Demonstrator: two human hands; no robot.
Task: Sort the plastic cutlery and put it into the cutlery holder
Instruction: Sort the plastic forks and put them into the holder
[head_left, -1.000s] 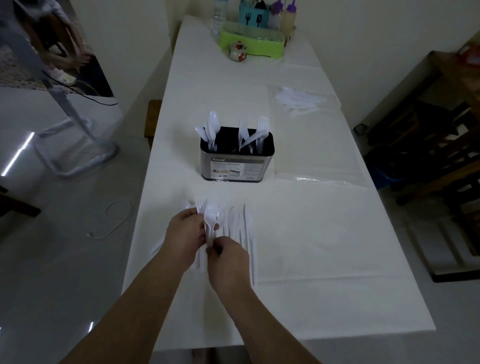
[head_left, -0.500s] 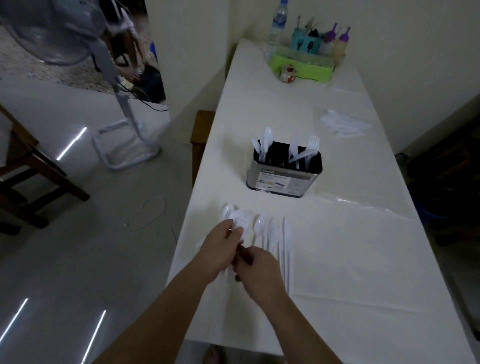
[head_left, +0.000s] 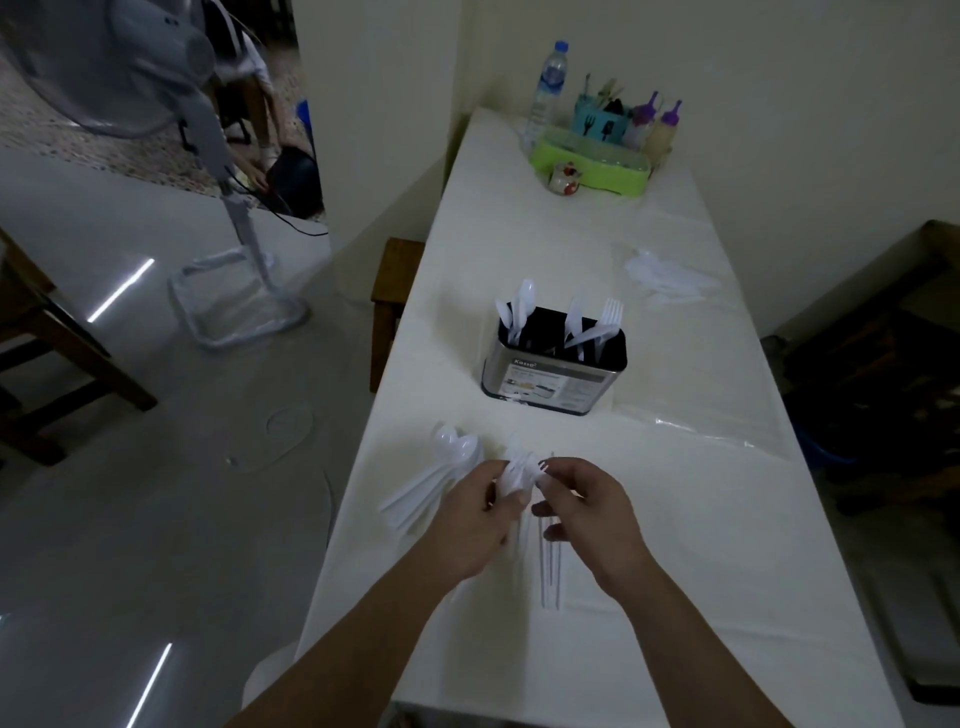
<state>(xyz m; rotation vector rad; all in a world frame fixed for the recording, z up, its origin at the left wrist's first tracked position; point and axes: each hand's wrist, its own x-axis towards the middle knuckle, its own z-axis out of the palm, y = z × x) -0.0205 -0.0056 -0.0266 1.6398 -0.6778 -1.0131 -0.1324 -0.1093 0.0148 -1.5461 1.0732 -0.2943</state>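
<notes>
A metal cutlery holder (head_left: 553, 382) with a black inside stands mid-table, with white spoons at its left end and forks and a knife at its right. Nearer to me, white plastic spoons (head_left: 441, 475) lie fanned out to the left, and a few knives (head_left: 549, 571) lie straight under my hands. My left hand (head_left: 475, 519) grips a small bunch of white forks (head_left: 519, 470). My right hand (head_left: 587, 512) pinches the tip of one fork in that bunch with thumb and forefinger.
More white cutlery (head_left: 667, 278) lies in a pile at the far right of the white table (head_left: 701, 545). A green tray (head_left: 592, 161) with bottles and a water bottle (head_left: 548, 85) stands at the far end. A fan (head_left: 171, 78) and wooden chair (head_left: 41, 353) stand left.
The view has swung left and closer. The spoons now lie fanned to the left. My left hand has gathered forks into a bunch and my right hand has come up to pinch one.
</notes>
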